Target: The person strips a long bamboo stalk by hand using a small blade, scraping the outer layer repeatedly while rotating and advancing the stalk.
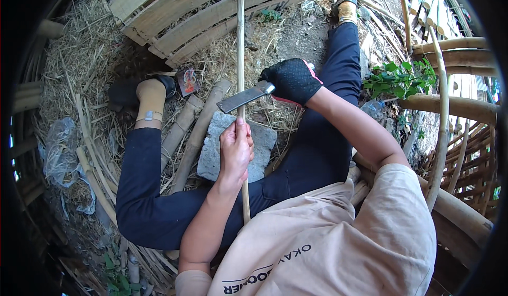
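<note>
My bare left hand [236, 150] is closed around a long, thin bamboo strip [241, 47], which runs from my lap up across the wooden slats. In a black and pink glove, my right hand [292, 82] grips the handle of a cleaver-like knife [246, 96] with a broad, square-ended blade. The blade lies across the strip just above my left hand; whether it cuts in or only rests there I cannot tell. Under the strip and my left wrist sits a rough grey stone block [217, 147], between my legs.
A slatted wooden crate or panel [196, 13] stands at the far side. Bamboo poles [203, 126] lie left of the stone on straw-covered ground. Crumpled clear plastic [61, 150] is at the left. Green leaves [397, 79] and a bamboo frame [442, 105] border my right side.
</note>
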Action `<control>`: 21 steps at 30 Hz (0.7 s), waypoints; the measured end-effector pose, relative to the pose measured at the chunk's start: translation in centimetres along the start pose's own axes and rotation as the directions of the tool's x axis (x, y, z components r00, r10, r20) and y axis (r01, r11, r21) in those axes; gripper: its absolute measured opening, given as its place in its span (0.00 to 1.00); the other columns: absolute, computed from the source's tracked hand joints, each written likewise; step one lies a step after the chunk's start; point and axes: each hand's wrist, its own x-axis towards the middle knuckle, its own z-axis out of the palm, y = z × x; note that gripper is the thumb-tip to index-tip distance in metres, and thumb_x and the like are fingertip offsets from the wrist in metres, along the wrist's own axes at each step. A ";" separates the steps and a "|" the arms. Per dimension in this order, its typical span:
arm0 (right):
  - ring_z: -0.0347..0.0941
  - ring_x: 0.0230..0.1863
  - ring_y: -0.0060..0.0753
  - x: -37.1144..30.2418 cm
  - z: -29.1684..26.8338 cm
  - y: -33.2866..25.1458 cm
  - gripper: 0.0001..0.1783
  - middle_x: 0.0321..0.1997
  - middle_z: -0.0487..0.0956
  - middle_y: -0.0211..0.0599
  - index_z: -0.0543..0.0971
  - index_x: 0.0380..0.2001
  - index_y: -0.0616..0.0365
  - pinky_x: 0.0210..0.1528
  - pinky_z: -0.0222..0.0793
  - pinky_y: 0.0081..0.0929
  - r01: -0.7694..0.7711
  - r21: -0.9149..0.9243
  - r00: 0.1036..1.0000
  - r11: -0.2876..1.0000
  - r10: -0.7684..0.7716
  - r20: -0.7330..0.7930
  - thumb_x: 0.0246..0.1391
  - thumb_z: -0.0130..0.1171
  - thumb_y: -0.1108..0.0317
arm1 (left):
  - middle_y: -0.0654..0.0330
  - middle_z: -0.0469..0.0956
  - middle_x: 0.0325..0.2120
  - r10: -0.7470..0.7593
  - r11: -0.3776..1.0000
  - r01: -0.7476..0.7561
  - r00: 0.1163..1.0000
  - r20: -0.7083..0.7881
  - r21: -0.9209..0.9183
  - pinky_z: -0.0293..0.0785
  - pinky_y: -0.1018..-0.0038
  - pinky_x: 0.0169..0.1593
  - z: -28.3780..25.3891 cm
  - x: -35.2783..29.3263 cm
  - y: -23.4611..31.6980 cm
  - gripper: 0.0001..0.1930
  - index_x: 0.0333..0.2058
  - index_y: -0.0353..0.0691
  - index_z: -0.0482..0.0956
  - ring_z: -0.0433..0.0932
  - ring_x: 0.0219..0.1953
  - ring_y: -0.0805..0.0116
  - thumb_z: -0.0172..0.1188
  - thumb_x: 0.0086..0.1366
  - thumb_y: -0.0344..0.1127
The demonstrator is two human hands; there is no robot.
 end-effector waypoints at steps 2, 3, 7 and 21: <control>0.83 0.30 0.46 0.4 0.0 0.2 0.06 0.25 0.83 0.40 0.84 0.29 0.46 0.36 0.78 0.43 0.005 -0.037 1.000 0.999 -0.004 0.017 0.46 0.63 0.62 | 0.76 0.55 0.13 0.013 1.000 -0.013 1.000 -0.011 0.001 0.43 0.82 0.13 0.0 0.0 0.0 0.20 0.28 0.47 0.65 0.49 0.10 0.87 0.42 0.80 0.50; 0.83 0.31 0.46 0.6 0.1 0.3 0.07 0.25 0.83 0.40 0.84 0.30 0.46 0.36 0.78 0.43 0.022 -0.039 1.000 0.999 -0.022 0.002 0.46 0.63 0.62 | 0.76 0.54 0.13 0.018 1.000 -0.018 1.000 -0.022 0.001 0.42 0.82 0.13 0.0 -0.1 0.0 0.20 0.28 0.47 0.65 0.48 0.11 0.87 0.43 0.80 0.50; 0.83 0.31 0.45 1.4 0.0 0.4 0.08 0.26 0.84 0.40 0.85 0.32 0.45 0.36 0.78 0.42 0.017 -0.022 1.000 1.000 -0.018 -0.023 0.46 0.64 0.61 | 0.76 0.54 0.14 0.034 0.999 -0.034 0.999 -0.008 -0.015 0.42 0.82 0.13 -0.6 -0.1 0.1 0.19 0.29 0.48 0.65 0.48 0.11 0.87 0.43 0.80 0.49; 0.82 0.40 0.51 1.8 -3.0 2.7 0.20 0.35 0.85 0.46 0.86 0.38 0.47 0.46 0.77 0.45 -0.323 0.193 0.945 0.927 0.327 0.010 0.56 0.60 0.44 | 0.77 0.54 0.13 0.026 1.000 -0.026 0.999 -0.030 0.006 0.41 0.82 0.14 0.3 -0.5 0.6 0.19 0.29 0.47 0.66 0.48 0.11 0.88 0.43 0.80 0.48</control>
